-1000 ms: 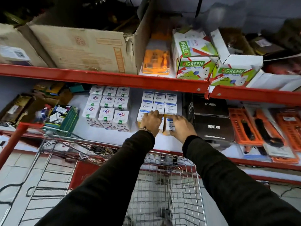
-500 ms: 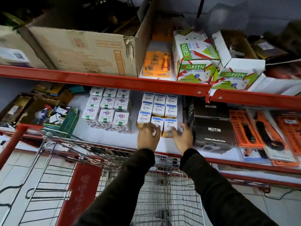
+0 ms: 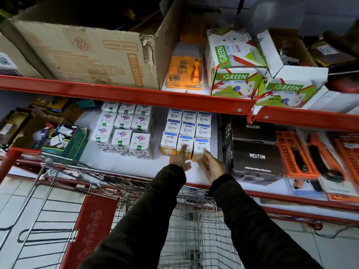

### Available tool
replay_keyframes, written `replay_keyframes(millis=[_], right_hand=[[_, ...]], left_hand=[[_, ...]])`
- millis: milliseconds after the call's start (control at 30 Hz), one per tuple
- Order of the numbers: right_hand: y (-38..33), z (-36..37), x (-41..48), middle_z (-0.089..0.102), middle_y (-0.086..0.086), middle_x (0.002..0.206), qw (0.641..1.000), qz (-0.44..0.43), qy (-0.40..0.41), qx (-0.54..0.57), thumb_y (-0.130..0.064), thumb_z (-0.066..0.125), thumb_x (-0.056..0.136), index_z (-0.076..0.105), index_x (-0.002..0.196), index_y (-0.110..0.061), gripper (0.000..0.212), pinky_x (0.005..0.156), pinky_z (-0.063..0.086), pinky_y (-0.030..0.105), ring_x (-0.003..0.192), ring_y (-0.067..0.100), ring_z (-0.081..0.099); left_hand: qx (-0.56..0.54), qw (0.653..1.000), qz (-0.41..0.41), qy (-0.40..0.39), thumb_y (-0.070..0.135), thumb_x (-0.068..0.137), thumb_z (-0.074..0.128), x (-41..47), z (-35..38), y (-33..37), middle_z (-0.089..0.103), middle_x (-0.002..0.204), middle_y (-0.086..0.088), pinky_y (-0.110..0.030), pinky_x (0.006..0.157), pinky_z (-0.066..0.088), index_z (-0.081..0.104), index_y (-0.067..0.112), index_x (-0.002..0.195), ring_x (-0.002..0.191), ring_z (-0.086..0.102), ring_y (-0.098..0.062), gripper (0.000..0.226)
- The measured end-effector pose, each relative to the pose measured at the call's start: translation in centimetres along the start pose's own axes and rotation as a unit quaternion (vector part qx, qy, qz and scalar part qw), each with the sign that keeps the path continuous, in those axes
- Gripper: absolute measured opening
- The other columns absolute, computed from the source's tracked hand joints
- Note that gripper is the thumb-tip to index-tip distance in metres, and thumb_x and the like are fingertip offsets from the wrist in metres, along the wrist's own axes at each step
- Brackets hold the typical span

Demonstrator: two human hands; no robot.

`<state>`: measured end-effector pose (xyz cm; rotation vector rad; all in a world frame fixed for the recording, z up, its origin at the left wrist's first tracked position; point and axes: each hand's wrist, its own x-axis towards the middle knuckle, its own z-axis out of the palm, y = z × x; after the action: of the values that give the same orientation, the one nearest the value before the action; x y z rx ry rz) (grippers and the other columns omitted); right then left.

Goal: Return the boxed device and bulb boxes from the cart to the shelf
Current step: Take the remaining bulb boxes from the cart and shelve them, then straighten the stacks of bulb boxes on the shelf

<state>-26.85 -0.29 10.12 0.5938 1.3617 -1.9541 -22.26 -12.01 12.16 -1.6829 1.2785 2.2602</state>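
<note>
- Cart (image 3: 196, 228): its basket sits nearest you, under both sleeves. What shows of the mesh looks bare, but your arms cover much of it, so look for leftover boxes before you move on.
- Left hand (image 3: 181, 159): open, holding nothing, fingertips on the near face of a front-row bulb box (image 3: 184, 144). Push flat and square (no poking a corner) so the row stays flush.
- Right hand (image 3: 210, 165): also spread and empty, fingers touching the next box to the right. Press evenly with the left hand.
- Bulb boxes: they stand in a block on the shelf (image 3: 124, 164), between the white boxes (image 3: 123, 133) on the left and the Neuton boxes (image 3: 257, 156) on the right.
- Farther back, the upper shelf's beam (image 3: 136, 96) cuts off the rear rows; I cannot tell which box is the device.
</note>
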Motion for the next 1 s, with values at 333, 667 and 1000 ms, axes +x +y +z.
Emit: replay_keyframes(millis=[333, 667, 1000], right_hand=[[0.5, 1.1, 0.5, 0.066, 0.022, 0.100, 0.998, -0.016, 0.023, 0.064, -0.011, 0.075, 0.086, 0.066, 0.116, 0.010, 0.037, 0.079, 0.062, 0.028, 0.093, 0.025, 0.066], [0.6, 1.4, -0.2, 0.070, 0.023, 0.102, 0.999, -0.036, 0.031, 0.021, -0.015, 0.073, 0.089, 0.063, 0.120, 0.009, 0.040, 0.071, 0.062, 0.023, 0.091, 0.023, 0.064], [4.1, 3.0, -5.0, 0.057, 0.018, 0.118, 0.997, 0.037, 0.053, -0.034, -0.019, 0.079, 0.083, 0.060, 0.115, 0.000, 0.041, 0.092, 0.056, 0.038, 0.097, 0.030, 0.062]], left_hand=[[0.021, 1.000, 0.011, 0.008, 0.060, 0.085, 0.061, 0.5, 0.0, 0.3, 0.061, 0.108, -0.009, -0.032, 0.064, 0.056, 0.056, 0.006, 0.128, 0.088, 0.063, -0.027, 0.069], [0.052, 0.999, 0.011, -0.006, 0.065, 0.085, 0.055, 0.1, -0.7, 0.4, 0.063, 0.129, -0.010, -0.036, 0.086, 0.057, 0.052, 0.013, 0.133, 0.098, 0.060, -0.025, 0.071], [-0.121, 0.992, 0.044, 0.014, 0.046, 0.095, 0.054, -1.9, -8.1, -1.8, 0.059, 0.113, -0.017, -0.031, 0.061, 0.048, 0.052, -0.004, 0.129, 0.079, 0.059, -0.029, 0.060]])
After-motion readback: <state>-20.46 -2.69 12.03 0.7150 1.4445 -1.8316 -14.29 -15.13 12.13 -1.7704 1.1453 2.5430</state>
